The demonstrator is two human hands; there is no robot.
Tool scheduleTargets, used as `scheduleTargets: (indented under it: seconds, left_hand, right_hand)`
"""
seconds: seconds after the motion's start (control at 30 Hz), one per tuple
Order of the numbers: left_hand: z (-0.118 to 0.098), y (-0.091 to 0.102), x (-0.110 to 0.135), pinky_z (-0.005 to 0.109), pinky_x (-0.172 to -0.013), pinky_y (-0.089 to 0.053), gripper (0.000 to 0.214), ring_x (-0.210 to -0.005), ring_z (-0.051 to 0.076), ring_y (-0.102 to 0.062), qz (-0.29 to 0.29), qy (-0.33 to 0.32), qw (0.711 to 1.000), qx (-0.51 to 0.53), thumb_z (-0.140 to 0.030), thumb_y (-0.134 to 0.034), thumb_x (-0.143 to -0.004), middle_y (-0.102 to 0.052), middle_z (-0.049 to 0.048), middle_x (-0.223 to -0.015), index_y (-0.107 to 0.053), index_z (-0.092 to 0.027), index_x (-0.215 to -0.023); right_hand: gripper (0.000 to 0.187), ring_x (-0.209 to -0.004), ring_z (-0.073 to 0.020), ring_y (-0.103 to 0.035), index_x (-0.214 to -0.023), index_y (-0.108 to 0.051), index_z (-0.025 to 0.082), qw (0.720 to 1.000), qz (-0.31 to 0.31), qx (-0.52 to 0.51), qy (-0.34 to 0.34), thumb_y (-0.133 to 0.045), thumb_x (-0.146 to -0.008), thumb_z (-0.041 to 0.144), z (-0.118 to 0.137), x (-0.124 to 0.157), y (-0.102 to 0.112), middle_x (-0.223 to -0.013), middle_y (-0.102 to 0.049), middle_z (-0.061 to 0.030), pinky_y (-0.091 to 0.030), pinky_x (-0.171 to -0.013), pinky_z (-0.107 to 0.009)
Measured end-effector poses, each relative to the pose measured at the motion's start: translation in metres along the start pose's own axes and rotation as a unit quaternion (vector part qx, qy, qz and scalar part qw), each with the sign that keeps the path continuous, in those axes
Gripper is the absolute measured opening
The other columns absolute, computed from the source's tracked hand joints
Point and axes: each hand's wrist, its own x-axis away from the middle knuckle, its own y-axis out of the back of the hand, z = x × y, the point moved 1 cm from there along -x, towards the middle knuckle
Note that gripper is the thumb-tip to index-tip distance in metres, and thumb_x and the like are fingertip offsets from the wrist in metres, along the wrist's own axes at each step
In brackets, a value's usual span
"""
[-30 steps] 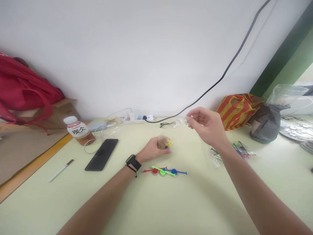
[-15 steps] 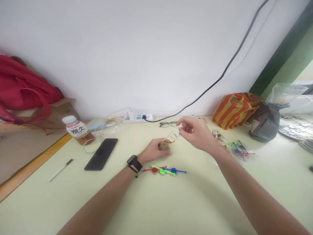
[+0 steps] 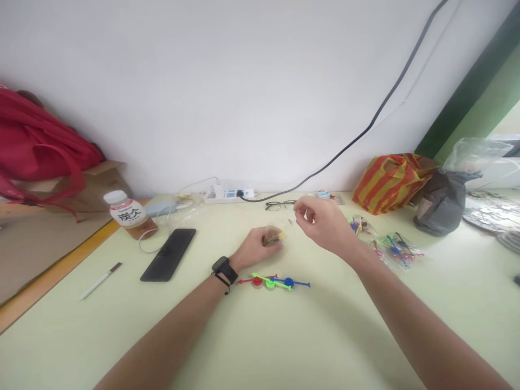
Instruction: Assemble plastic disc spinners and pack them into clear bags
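My left hand (image 3: 257, 246), a black watch on its wrist, rests on the pale green table (image 3: 260, 336) with its fingers closed on a small clear packet holding a yellow and brown piece (image 3: 273, 236). Just to its right, my right hand (image 3: 323, 225) hovers slightly above the table, thumb and forefinger pinched on the packet's clear edge. Below both hands lie red, green and blue plastic pieces with thin stems (image 3: 273, 282) in a row.
A black phone (image 3: 168, 254), a drink bottle (image 3: 129, 215), a white pen (image 3: 99, 282) and a red bag (image 3: 38, 149) lie left. A power strip (image 3: 228, 194) and glasses (image 3: 279, 205) sit by the wall. Clear bags of coloured pieces (image 3: 392, 248), a striped bag (image 3: 390, 181) and a grey bag (image 3: 442, 203) are right.
My right hand came down and left from a raised position to the packet in my left hand. The left hand stayed put.
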Motion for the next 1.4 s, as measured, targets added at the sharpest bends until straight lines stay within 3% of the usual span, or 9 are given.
scheduleTargets:
  seconds: [0.13, 0.43, 0.6, 0.77, 0.83, 0.93, 1.0, 1.17, 1.4]
  left_hand:
    - [0.004, 0.002, -0.002, 0.029, -0.07, -0.047, 0.029, -0.076, 0.018, -0.059, -0.033, -0.02, 0.997, -0.064, -0.038, -0.071, -0.087, -0.07, 0.0009, -0.087, -0.073, -0.019, -0.109]
    - [0.007, 0.002, -0.002, 0.034, -0.084, -0.051, 0.024, -0.091, 0.022, -0.066, -0.096, -0.047, 0.984, -0.144, -0.031, -0.069, -0.089, -0.073, 0.0046, -0.104, -0.068, -0.022, -0.111]
    - [0.007, 0.002, -0.002, 0.037, -0.092, -0.053, 0.024, -0.1, 0.025, -0.069, -0.115, -0.053, 0.982, -0.141, -0.031, -0.069, -0.09, -0.074, 0.0069, -0.111, -0.069, -0.022, -0.111]
    - [0.01, 0.002, -0.003, 0.037, -0.09, -0.056, 0.034, -0.104, 0.025, -0.07, -0.099, -0.035, 0.991, -0.087, -0.033, -0.072, -0.088, -0.075, 0.0077, -0.118, -0.069, -0.021, -0.119]
    - [0.011, 0.002, -0.003, 0.035, -0.087, -0.056, 0.038, -0.104, 0.024, -0.07, -0.092, -0.026, 0.993, -0.068, -0.034, -0.073, -0.087, -0.075, 0.0077, -0.118, -0.067, -0.021, -0.123]
    - [0.01, 0.002, -0.003, 0.033, -0.082, -0.056, 0.043, -0.103, 0.023, -0.07, -0.071, -0.023, 0.996, -0.041, -0.035, -0.072, -0.088, -0.075, 0.0074, -0.119, -0.066, -0.022, -0.128]
    - [0.009, 0.002, -0.003, 0.032, -0.081, -0.056, 0.044, -0.101, 0.022, -0.07, -0.061, -0.029, 0.997, -0.03, -0.035, -0.071, -0.089, -0.075, 0.0072, -0.118, -0.065, -0.022, -0.13]
    - [0.009, 0.001, -0.002, 0.034, -0.087, -0.058, 0.041, -0.098, 0.021, -0.07, -0.047, -0.047, 0.998, 0.007, -0.034, -0.07, -0.09, -0.073, 0.0085, -0.118, -0.065, -0.02, -0.129]
    - [0.008, 0.001, -0.001, 0.04, -0.1, -0.057, 0.035, -0.107, 0.024, -0.072, -0.031, -0.05, 0.997, 0.045, -0.033, -0.067, -0.093, -0.073, 0.0109, -0.121, -0.066, -0.018, -0.125]
  right_hand:
    - [0.011, -0.06, -0.0149, -0.057, -0.083, -0.063, 0.021, 1.0, -0.013, -0.024, 0.005, -0.058, -0.079, 0.012, 0.005, 0.001, 0.0, -0.072, -0.067, 0.0005, -0.041, -0.06, -0.027]
    - [0.005, -0.057, -0.015, -0.06, -0.079, -0.064, 0.02, 0.985, -0.075, -0.135, -0.079, -0.062, -0.075, 0.016, 0.006, 0.001, -0.012, -0.066, -0.066, -0.0004, -0.048, -0.054, -0.025]
    - [0.003, -0.061, -0.0176, -0.066, -0.079, -0.066, 0.019, 0.987, -0.021, -0.13, -0.088, -0.066, -0.076, 0.018, -0.003, 0.0, -0.017, -0.069, -0.07, -0.0027, -0.052, -0.057, -0.027]
    - [0.008, -0.06, -0.0174, -0.065, -0.079, -0.067, 0.019, 0.994, 0.063, -0.064, -0.069, -0.061, -0.082, 0.015, -0.013, -0.001, -0.006, -0.067, -0.07, -0.0018, -0.048, -0.058, -0.028]
    - [0.013, -0.059, -0.0167, -0.062, -0.078, -0.067, 0.02, 0.994, 0.089, -0.032, -0.053, -0.058, -0.086, 0.015, -0.016, -0.002, -0.001, -0.066, -0.068, -0.0009, -0.044, -0.057, -0.028]
    - [0.015, -0.064, -0.0159, -0.061, -0.078, -0.068, 0.021, 0.995, 0.1, 0.005, 0.0, -0.059, -0.087, 0.014, -0.018, -0.003, 0.005, -0.08, -0.072, -0.0028, -0.042, -0.061, -0.028]
    - [0.014, -0.066, -0.0152, -0.06, -0.079, -0.07, 0.021, 0.993, 0.116, 0.0, 0.022, -0.06, -0.086, 0.014, -0.02, -0.003, 0.007, -0.088, -0.073, -0.0032, -0.042, -0.062, -0.028]
    - [0.016, -0.06, -0.0161, -0.058, -0.084, -0.074, 0.023, 0.988, 0.155, -0.022, 0.008, -0.059, -0.088, 0.018, -0.023, -0.003, 0.007, -0.076, -0.072, -0.0015, -0.041, -0.058, -0.028]
    - [0.019, -0.056, -0.0135, -0.055, -0.097, -0.078, 0.023, 0.979, 0.187, -0.085, -0.013, -0.061, -0.092, 0.027, -0.026, -0.002, 0.006, -0.076, -0.074, -0.0007, -0.04, -0.052, -0.026]
